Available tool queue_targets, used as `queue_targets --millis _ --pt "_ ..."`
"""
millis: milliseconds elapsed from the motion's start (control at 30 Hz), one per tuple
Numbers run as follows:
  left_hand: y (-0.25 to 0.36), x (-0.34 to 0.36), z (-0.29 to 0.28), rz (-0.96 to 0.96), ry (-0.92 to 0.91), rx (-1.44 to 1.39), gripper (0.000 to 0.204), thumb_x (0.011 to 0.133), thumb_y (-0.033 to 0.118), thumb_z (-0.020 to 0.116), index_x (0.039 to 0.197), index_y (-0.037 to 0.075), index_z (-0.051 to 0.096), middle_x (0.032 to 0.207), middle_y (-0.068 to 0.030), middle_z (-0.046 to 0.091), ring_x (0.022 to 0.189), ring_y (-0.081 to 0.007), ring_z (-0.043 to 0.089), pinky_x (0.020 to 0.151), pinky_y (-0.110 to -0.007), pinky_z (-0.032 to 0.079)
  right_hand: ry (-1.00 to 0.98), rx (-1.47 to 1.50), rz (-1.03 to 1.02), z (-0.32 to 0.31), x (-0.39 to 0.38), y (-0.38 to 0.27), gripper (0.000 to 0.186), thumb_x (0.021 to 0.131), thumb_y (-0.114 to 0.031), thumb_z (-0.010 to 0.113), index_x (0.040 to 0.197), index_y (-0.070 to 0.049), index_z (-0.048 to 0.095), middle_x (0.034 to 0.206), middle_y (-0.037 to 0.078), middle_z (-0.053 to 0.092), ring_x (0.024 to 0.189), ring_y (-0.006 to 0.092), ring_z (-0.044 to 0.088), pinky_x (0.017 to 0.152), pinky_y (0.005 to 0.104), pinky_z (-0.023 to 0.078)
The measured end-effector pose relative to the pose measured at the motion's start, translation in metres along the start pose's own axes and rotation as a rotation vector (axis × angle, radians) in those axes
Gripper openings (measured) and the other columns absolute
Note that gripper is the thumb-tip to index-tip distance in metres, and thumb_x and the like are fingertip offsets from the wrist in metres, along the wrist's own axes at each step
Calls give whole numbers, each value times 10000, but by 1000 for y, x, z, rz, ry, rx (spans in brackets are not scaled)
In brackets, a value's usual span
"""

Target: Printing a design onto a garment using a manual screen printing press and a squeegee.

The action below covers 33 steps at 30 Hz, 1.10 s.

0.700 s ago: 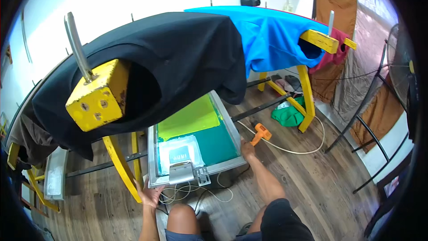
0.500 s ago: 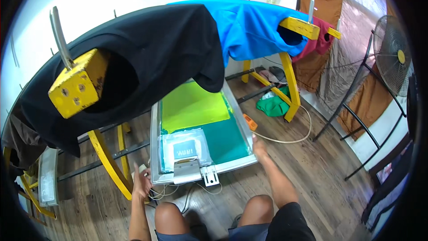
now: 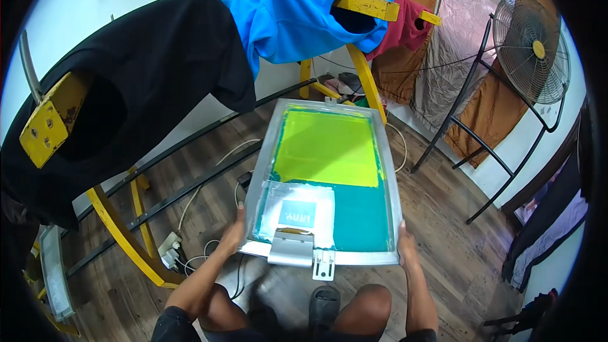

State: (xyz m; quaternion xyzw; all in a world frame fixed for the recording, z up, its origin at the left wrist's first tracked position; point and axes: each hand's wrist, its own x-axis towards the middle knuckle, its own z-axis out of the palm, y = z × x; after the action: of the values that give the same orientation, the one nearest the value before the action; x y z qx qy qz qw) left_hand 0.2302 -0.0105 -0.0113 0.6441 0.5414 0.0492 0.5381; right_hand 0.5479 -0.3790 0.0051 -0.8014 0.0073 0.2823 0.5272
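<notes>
Two hands, L (image 3: 233,233) & R (image 3: 405,247), clamped on screen frame (image 3: 329,177) side rails; prob. rigid, awkwardly wide, mesh fragile — hold rails only.

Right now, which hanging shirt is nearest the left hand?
The black shirt, draped over the yellow arm on the left; the blue shirt and red shirt hang further right, beyond the screen frame.

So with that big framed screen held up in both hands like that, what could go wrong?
The screen frame is held only at its near corners by the left hand and right hand, so its far end could tip or dip. That end sits close to the yellow press leg and might knock it. Loose cables and a power strip on the floor could trip a foot.
</notes>
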Motion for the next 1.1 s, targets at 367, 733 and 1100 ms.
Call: queue_targets --millis 367,733,1100 --pt "88 -44 30 44 -243 309 981 912 735 187 1170 -130 573 1163 -347 582 1185 -432 531 1009 -427 379 22 238 191 -92 -20 26 964 878 -742 386 1403 66 386 1380 216 482 1233 303 509 1035 416 403" --pt "272 -211 -59 1101 -655 957 944 781 536 669 1524 186 202 1516 -180 295 1376 -384 319 1078 -512 311 373 188 339 -106 -172 -59 951 884 -739 372 1386 67 405 1303 211 541 1140 329 558 970 408 450" --pt "285 -269 -37 1474 -396 1016 587 868 163 480 1438 81 364 1185 -114 525 1079 -268 532 958 -368 419 400 30 533 -150 -267 -152 946 889 -739 343 1358 76 446 1292 214 555 1126 328 569 948 400 461"
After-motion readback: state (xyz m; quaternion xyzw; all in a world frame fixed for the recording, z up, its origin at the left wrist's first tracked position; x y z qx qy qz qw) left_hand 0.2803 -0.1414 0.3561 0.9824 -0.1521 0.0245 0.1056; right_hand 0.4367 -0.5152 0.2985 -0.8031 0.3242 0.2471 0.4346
